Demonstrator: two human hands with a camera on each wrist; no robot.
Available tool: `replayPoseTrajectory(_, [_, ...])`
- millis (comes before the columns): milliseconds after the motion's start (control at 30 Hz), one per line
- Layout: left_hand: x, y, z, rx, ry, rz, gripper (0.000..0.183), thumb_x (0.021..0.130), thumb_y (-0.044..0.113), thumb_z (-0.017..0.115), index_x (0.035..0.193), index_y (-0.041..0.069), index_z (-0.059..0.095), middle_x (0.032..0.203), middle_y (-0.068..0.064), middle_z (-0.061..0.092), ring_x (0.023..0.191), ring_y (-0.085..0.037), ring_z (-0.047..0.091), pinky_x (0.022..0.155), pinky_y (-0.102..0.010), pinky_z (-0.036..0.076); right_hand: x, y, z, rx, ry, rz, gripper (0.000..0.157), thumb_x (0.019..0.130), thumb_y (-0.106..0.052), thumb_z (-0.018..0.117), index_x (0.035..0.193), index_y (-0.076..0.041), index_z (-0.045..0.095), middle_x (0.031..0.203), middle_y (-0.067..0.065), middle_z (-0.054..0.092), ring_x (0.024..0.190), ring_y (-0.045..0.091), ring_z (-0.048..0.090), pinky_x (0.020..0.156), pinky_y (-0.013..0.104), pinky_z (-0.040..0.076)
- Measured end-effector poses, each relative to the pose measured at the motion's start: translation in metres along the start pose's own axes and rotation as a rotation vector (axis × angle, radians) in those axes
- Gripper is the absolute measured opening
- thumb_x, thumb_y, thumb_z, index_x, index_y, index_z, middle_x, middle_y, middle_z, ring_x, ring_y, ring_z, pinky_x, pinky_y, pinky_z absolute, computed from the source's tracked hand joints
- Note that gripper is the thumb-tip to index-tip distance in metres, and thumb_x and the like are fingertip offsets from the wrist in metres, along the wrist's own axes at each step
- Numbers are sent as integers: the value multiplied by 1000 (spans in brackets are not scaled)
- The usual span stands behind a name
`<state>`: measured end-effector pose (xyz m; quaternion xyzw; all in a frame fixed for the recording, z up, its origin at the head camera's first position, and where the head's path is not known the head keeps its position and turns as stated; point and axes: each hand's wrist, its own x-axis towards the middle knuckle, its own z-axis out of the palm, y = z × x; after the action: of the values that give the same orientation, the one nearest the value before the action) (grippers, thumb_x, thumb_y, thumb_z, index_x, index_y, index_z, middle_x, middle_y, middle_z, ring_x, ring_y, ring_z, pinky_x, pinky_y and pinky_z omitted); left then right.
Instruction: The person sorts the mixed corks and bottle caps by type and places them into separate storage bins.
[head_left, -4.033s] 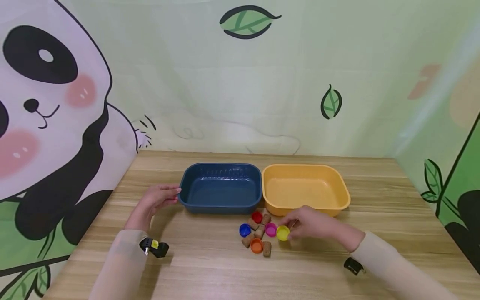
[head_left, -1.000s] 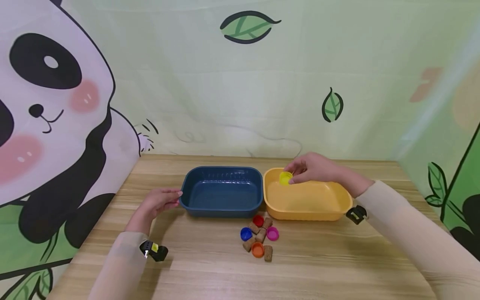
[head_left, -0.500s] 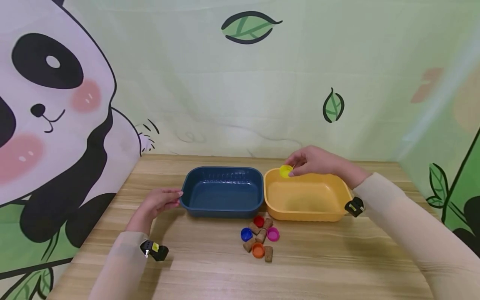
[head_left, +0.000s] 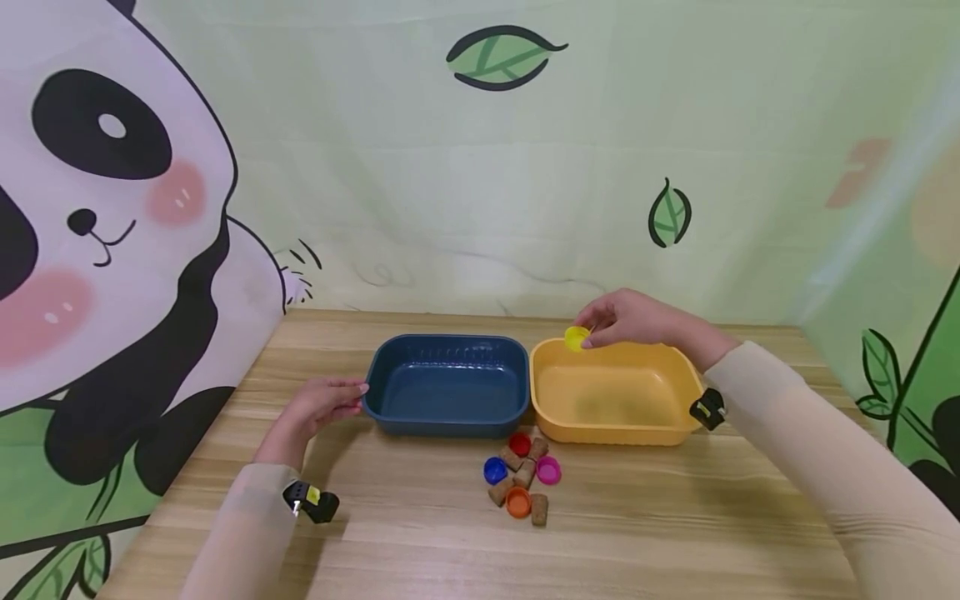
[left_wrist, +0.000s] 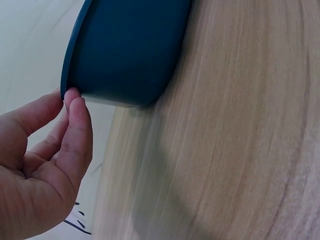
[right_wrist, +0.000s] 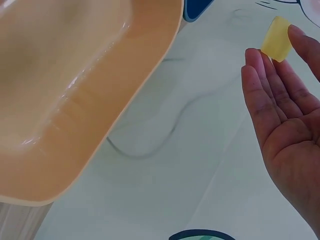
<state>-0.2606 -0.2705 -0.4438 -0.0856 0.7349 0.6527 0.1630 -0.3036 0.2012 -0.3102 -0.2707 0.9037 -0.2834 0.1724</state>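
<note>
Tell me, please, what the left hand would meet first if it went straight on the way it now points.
The dark blue tray: the left hand points at its left side, and the fingertips appear to touch the rim, leaving no visible gap.

Smooth, glossy blue plastic basin (head_left: pixel 447 393)

Tabletop (head_left: pixel 420 550): light brown wood grain, meeting the backdrop at the far edge.
Far backdrop (head_left: pixel 360 150): pale green, two black-outlined leaves (head_left: pixel 501 58).
Left backdrop (head_left: pixel 37 512): large printed panda (head_left: pixel 135 250).
Right backdrop (head_left: pixel 787 125): leafy stem (head_left: pixel 879 367), pale diagonal streak (head_left: pixel 885 162).
Light: soft sheen, near tabletop.
</note>
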Motion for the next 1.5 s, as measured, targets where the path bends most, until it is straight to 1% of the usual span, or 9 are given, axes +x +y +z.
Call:
replayPoseTrajectory(100, [0, 0, 0, 3, 0, 9, 39, 102, 8, 61, 131, -17, 56, 75, 9, 70, 69, -1, 67, 69, -15, 61, 2, 4, 0, 1, 3, 1, 33, 95, -15, 72, 123, 2, 69, 111, 16, 75, 99, 19, 69, 96, 38, 60])
replayPoseTrajectory(333, [1, -1, 1, 5, -5, 20, 37, 101, 8, 62, 129, -16, 57, 75, 9, 70, 69, -1, 67, 71, -17, 62, 5, 10, 1, 77, -9, 90, 34, 95, -14, 71, 125, 0, 68, 112, 14, 73, 99, 20, 66, 93, 30, 60])
replayPoseTrajectory(433, [1, -1, 1, 13, 0, 12, 39, 101, 9, 62, 131, -17, 56, 75, 8, 70, 69, -2, 67, 71, -17, 62, 6, 13, 0, 92, -15, 100, 34, 95, -14, 71, 126, 1, 67, 112, 15, 73, 98, 20, 65, 91, 28, 59])
replayPoseTrajectory(467, [1, -1, 1, 17, 1, 9, 41, 101, 9, 62, 132, -17, 55, 75, 8, 70, 69, -2, 67, 71, -17, 62, 7, 14, 0, 90, -15, 100, 35, 95, -14, 71, 126, 1, 67, 112, 14, 73, 98, 19, 65, 90, 27, 59])
replayPoseTrajectory(567, [1, 0, 1, 23, 6, 0, 45, 102, 10, 62, 135, -18, 52, 75, 8, 70, 69, -2, 67, 70, -16, 62, 9, 18, 0, 79, -16, 93, 35, 95, -15, 71, 127, 1, 67, 112, 14, 73, 98, 19, 65, 93, 32, 60])
replayPoseTrajectory(767, [0, 1, 0, 25, 1, 1, 47, 102, 9, 61, 137, -20, 48, 75, 8, 70, 69, -2, 66, 70, -16, 61, 15, 29, 2, 28, -17, 32, 35, 95, -15, 71, 124, 5, 67, 112, 18, 74, 97, 18, 66, 94, 37, 59])
replayPoseTrajectory(1000, [1, 0, -1, 25, -7, 1, 45, 102, 9, 61, 135, -20, 50, 75, 8, 70, 69, -2, 67, 71, -16, 62, 21, 37, 9, 4, -54, 49, 36, 94, -17, 72, 123, 3, 68, 114, 17, 74, 100, 20, 66, 98, 42, 58])
replayPoseTrajectory(1300, [1, 0, -1, 38, -4, 10, 46, 103, 11, 61, 135, -20, 50, 76, 8, 70, 70, -1, 67, 72, -16, 62, 26, 49, 14, -11, -76, 47, 39, 93, -16, 73, 125, 6, 66, 117, 21, 72, 104, 23, 66, 94, 40, 60])
replayPoseTrajectory(1500, [0, -1, 0, 38, -17, 23, 44, 103, 10, 59, 133, -21, 51, 77, 8, 71, 71, -1, 67, 72, -16, 61, 28, 54, 18, -8, -102, 77, 39, 94, -16, 72, 125, 6, 65, 120, 22, 70, 104, 24, 64, 93, 37, 60])
